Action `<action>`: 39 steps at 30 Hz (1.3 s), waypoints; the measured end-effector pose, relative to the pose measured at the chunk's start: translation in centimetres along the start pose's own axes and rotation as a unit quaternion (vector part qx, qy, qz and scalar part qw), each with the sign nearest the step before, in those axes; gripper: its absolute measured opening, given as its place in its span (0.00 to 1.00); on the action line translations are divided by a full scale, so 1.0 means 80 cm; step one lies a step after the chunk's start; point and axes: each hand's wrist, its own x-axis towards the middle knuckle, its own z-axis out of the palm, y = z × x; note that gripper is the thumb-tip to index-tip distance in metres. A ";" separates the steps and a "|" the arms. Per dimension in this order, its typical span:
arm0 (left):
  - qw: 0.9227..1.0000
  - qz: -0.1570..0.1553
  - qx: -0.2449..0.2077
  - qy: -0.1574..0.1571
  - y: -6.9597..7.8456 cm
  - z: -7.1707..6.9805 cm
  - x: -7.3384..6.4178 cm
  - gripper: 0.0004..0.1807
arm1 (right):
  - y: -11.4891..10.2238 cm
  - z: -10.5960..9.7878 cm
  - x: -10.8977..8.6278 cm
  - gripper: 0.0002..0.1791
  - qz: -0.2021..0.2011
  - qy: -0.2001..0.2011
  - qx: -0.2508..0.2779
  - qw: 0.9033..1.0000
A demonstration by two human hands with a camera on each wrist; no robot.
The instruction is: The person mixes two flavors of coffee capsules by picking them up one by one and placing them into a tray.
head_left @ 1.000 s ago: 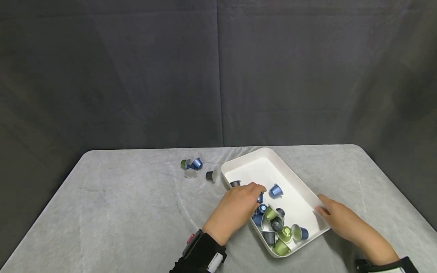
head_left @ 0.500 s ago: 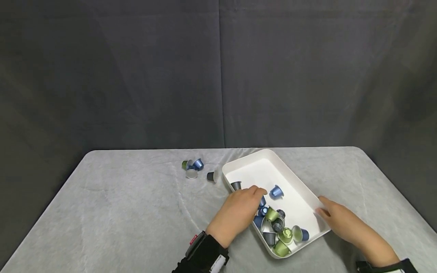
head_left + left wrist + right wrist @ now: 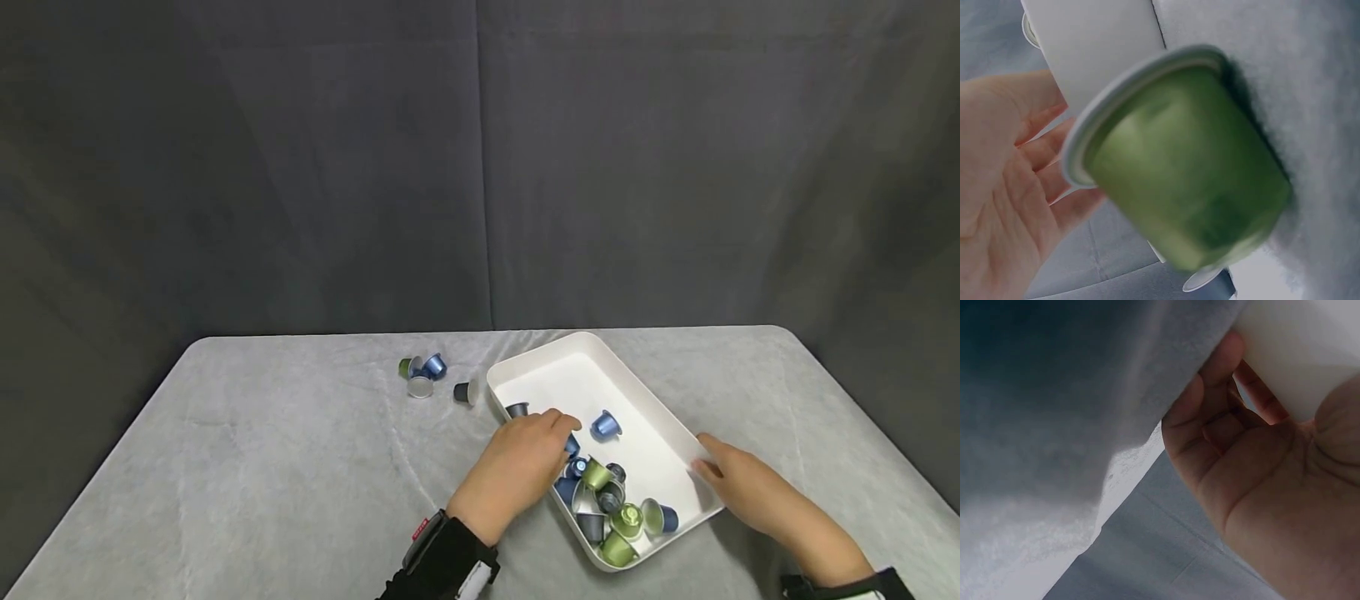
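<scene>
The white tray [image 3: 645,371] sits angled on the table, and coffee capsules lie in it. My right hand [image 3: 742,483] grips its right wall, thumb inside and fingers outside. My left hand [image 3: 525,454] reaches over the left rim, close above a blue capsule [image 3: 573,447]. In the left wrist view its fingers [image 3: 1047,147] extend loosely, tips hidden by the tray wall and a green capsule; I cannot tell whether they hold anything. This green capsule [image 3: 1191,162] lies near the camera, against the grey cloth. Green capsules [image 3: 627,517] and dark ones bunch in the tray's near corner.
Left of the tray, a dark capsule [image 3: 462,392] lies on the table cloth [image 3: 262,467]. Farther left is a small cluster with a green capsule [image 3: 406,367] and a blue capsule [image 3: 435,367]. A dark curtain [image 3: 337,167] hangs behind the table.
The head view has shifted slightly, so the whole scene sits a little lower in it. Both hands stay at the tray in nearly the same places.
</scene>
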 end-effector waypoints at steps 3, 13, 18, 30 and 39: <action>1.000 0.000 0.000 -0.001 0.001 0.001 -0.001 0.16 | 0.001 0.002 -0.001 0.09 -0.001 -0.001 0.002 1.000; 1.000 -0.009 -0.002 -0.016 -0.001 0.001 0.000 0.17 | 0.001 0.002 -0.001 0.08 -0.002 0.003 -0.002 1.000; 0.999 -0.030 -0.010 -0.037 -0.006 -0.007 -0.001 0.18 | 0.002 0.002 0.000 0.10 -0.001 0.004 -0.002 1.000; 0.990 -0.113 -0.074 -0.033 -0.043 -0.045 -0.014 0.17 | 0.001 0.003 0.000 0.10 0.004 -0.005 -0.004 1.000; 0.974 -0.186 -0.119 -0.045 -0.069 -0.061 -0.022 0.13 | 0.001 0.001 0.000 0.10 0.005 -0.007 -0.005 1.000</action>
